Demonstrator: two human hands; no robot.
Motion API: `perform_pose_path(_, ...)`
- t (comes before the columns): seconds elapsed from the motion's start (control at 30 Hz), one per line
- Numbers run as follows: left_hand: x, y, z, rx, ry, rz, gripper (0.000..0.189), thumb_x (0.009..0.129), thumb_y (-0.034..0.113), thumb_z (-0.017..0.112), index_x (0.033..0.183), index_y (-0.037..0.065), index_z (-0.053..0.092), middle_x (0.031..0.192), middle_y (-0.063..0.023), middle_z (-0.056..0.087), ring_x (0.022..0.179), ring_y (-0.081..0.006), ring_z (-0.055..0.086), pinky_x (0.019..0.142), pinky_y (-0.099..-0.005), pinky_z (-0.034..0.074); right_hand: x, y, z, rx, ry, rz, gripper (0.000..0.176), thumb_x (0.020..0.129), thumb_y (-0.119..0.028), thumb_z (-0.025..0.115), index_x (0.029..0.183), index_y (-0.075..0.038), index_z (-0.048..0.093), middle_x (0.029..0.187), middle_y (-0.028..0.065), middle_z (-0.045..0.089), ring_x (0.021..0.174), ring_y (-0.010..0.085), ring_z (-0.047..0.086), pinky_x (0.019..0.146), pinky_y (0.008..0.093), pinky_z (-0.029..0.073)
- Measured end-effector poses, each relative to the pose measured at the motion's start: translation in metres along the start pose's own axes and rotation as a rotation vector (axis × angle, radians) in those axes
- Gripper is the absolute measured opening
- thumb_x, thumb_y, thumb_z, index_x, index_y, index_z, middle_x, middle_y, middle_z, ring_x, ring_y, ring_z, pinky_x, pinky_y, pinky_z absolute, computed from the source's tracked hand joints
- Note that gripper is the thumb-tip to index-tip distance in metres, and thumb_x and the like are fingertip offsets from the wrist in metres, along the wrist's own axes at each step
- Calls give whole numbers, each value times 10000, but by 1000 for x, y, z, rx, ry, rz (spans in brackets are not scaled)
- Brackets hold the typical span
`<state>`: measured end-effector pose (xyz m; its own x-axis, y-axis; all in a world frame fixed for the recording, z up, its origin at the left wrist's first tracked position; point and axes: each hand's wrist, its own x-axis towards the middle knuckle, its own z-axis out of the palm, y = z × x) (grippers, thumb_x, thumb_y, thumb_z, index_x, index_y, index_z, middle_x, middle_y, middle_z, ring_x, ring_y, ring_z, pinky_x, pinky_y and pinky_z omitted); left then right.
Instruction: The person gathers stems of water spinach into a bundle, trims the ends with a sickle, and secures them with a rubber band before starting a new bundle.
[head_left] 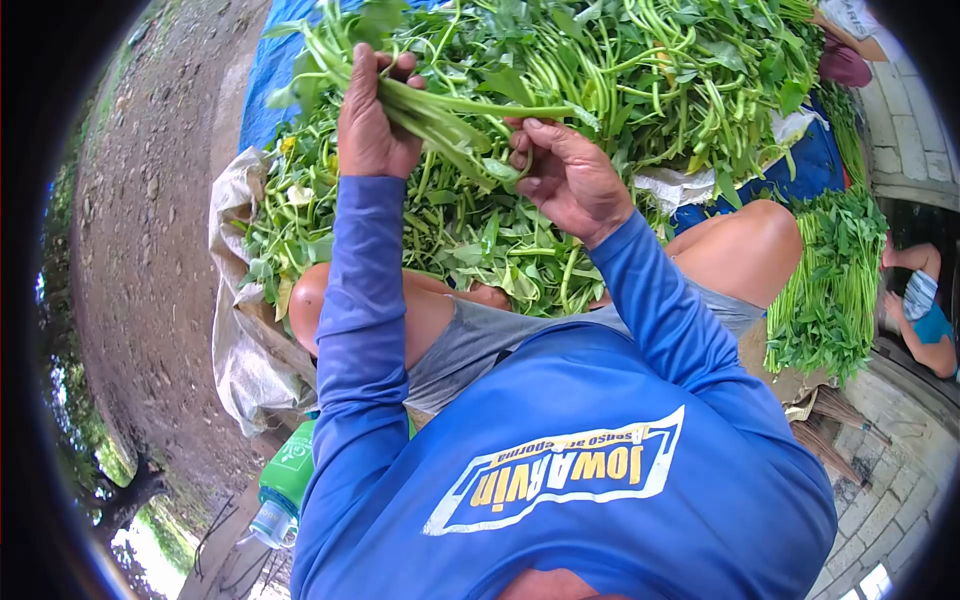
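My left hand (377,125) is closed around a small bunch of water spinach (430,112), its leafy tops spreading past the thumb to the upper left. The cut stems point right, towards my right hand (570,170). That hand pinches at the end of one long stem (490,106), with a curled green leaf just beside the fingertips. Beneath both hands lies a big loose heap of water spinach (600,70), reaching over my folded legs. Exactly what sits between the right fingertips is partly hidden.
Bundled greens (825,285) stand by my right knee. A pale sack (235,340) and blue tarp (258,95) edge the heap. A green bottle (285,480) is at my left side. Other people (925,310) are at the far right; stick brooms (835,440) lie on the paving.
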<state>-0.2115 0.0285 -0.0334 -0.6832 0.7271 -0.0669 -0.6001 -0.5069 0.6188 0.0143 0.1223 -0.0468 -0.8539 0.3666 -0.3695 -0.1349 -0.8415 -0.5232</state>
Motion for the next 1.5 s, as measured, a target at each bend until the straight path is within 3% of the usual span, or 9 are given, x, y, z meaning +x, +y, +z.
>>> perform_pose_path(0.27, -11, 7, 12, 150, 54, 54, 299, 1015, 376, 703, 950, 89, 646, 913, -93, 702, 756, -152, 637, 699, -264, 559, -14, 14, -37, -71, 25, 291, 181, 987, -224, 631, 901, -92, 719, 735, 4, 677, 639, 124, 603, 603, 317, 467)
perform_pose_path(0.37, -10, 23, 13, 207, 135, 120, 274, 995, 344, 739, 956, 84, 660, 891, -93, 707, 728, -138, 636, 660, -246, 544, -23, 18, -80, -1356, -283, 520, 348, 959, -294, 691, 1165, -19, 738, 934, 72, 767, 865, 197, 728, 791, 339, 577)
perform_pose_path(0.43, -11, 33, 15, 263, 187, 120, 270, 989, 330, 748, 960, 76, 662, 907, -97, 707, 727, -137, 630, 651, -237, 535, -13, 12, -126, -1944, -162, -97, 410, 969, -259, 691, 1311, -34, 685, 1180, 108, 758, 984, 209, 734, 892, 333, 584)
perform_pose_path(0.5, -17, 37, 15, 271, 169, 81, 267, 982, 316, 758, 963, 65, 670, 913, -98, 706, 731, -132, 626, 649, -230, 528, 20, -30, -122, -1075, 460, -4, 392, 959, -287, 614, 1174, 26, 711, 1068, 240, 738, 1018, 385, 735, 928, 429, 583)
perform_pose_path(0.57, -14, 39, 18, 309, 186, 77, 272, 977, 317, 763, 964, 61, 673, 913, -98, 706, 732, -130, 626, 647, -228, 525, 61, -47, -170, -1748, 683, -487, 320, 914, -176, 557, 1072, 26, 748, 1003, 283, 744, 943, 420, 744, 863, 431, 602)
perform_pose_path(0.73, -12, 36, 28, 364, 221, 10, 247, 977, 324, 760, 946, 92, 683, 866, -65, 712, 655, -108, 616, 582, -224, 500, 114, -64, -199, -1707, 1058, -6, 327, 833, -254, 623, 1070, -97, 783, 1136, 243, 730, 1041, 441, 700, 954, 475, 553)
perform_pose_path(1.03, -14, 36, 32, 511, 192, -19, 280, 975, 351, 757, 974, 79, 693, 842, -57, 711, 624, -100, 612, 563, -227, 490, 78, -99, -126, -1863, 1020, -395, 411, 887, -290, 550, 1156, -41, 736, 1051, 261, 741, 972, 441, 717, 889, 502, 562)
perform_pose_path(1.17, -17, 37, 36, 536, 192, -28, 286, 971, 354, 758, 984, 75, 698, 834, -51, 710, 621, -94, 610, 566, -222, 487, 40, -132, -86, -1489, 828, -611, 440, 904, -273, 599, 1235, -14, 725, 856, 160, 745, 721, 248, 696, 776, 404, 584)
perform_pose_path(1.5, -25, 37, 34, 609, 151, -61, 294, 964, 373, 761, 982, 85, 708, 817, -21, 698, 617, -74, 604, 563, -214, 482, -53, -256, -38, -2267, 648, -994, 362, 914, -255, 629, 1160, -9, 727, 950, 180, 744, 863, 312, 720, 830, 441, 567)
